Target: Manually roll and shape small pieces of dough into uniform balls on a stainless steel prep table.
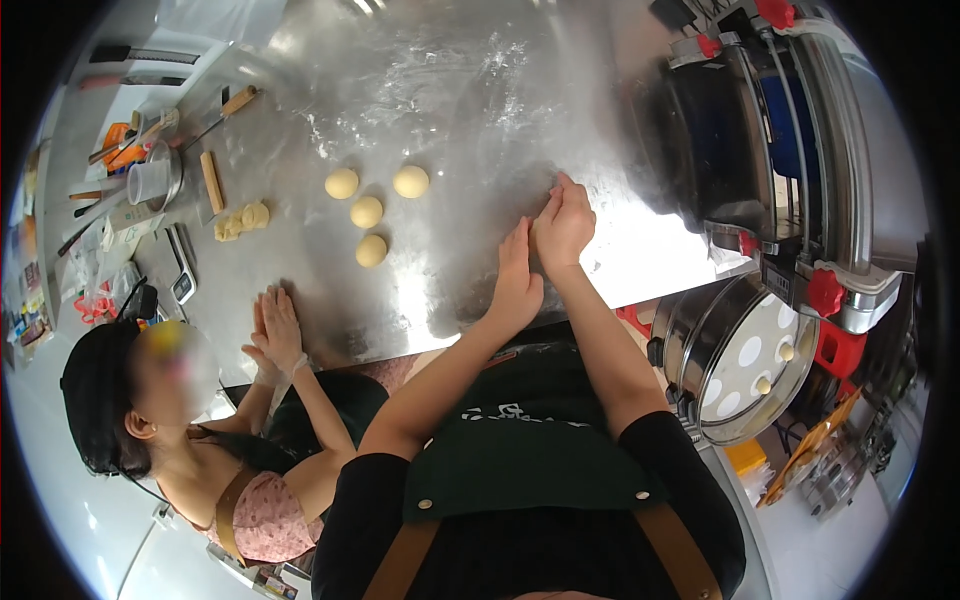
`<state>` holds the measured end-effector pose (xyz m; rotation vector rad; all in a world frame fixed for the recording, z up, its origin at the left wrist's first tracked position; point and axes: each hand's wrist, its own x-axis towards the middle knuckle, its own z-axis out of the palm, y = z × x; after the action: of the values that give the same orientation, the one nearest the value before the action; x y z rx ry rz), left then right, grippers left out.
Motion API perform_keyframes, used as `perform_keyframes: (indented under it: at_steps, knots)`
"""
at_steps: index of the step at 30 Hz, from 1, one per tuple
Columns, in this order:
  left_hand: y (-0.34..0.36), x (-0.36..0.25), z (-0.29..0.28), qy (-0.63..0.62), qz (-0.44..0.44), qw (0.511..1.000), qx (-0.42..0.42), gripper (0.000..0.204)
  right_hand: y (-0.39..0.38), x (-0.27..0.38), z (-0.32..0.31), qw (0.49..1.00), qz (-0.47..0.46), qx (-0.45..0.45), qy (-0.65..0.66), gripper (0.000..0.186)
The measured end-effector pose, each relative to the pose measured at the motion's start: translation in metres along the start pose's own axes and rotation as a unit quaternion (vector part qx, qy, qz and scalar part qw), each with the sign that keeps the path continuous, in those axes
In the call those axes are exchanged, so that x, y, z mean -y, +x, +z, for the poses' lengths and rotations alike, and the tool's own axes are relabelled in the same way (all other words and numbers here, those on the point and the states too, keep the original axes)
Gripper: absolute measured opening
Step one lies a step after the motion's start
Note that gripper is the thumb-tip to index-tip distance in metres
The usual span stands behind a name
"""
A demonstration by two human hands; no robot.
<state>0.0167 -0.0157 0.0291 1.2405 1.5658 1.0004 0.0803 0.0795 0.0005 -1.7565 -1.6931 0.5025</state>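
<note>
Over the steel worktable (460, 130), my left hand (516, 278) and my right hand (567, 225) are cupped close together, palms facing, near the table's front edge. Their fingers point forward and are pressed together. Whatever lies between the palms is hidden; only a pale sliver shows there. To the left of my hands sit several smooth, pale yellow dough balls, among them one upper-right dough ball (411, 181) and one nearest dough ball (371, 251). White flour (505, 70) is dusted across the far part of the table.
At my left, a co-worker's hands (276, 332) are pressed together over the table edge. Beyond them lie a lumpy dough piece (242, 221), a wood-handled scraper (211, 183) and a scale (181, 265). A dough-sheeting machine (800, 150) and a round steamer (740, 360) stand right.
</note>
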Motion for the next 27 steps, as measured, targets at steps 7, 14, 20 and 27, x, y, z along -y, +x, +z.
perform_keyframes:
  at_steps: [7, 14, 20, 27]
  knots:
    - [0.005, 0.007, 0.001, -0.007, -0.037, 0.999, -0.009, 0.074, -0.005, -0.014, -0.002, 0.999, -0.023, 0.001, -0.045, 0.026]
    - [-0.014, 0.005, 0.006, -0.008, -0.015, 1.0, -0.004, 0.074, -0.013, -0.001, -0.007, 1.0, -0.017, -0.009, 0.015, 0.027]
    - [-0.004, 0.016, 0.007, -0.003, -0.041, 0.999, -0.022, 0.074, -0.02, -0.017, -0.008, 1.0, -0.009, -0.023, -0.014, 0.028]
    - [-0.01, 0.001, 0.002, 0.019, 0.029, 0.999, 0.022, 0.073, -0.037, -0.028, -0.019, 0.999, 0.003, -0.019, 0.032, 0.029]
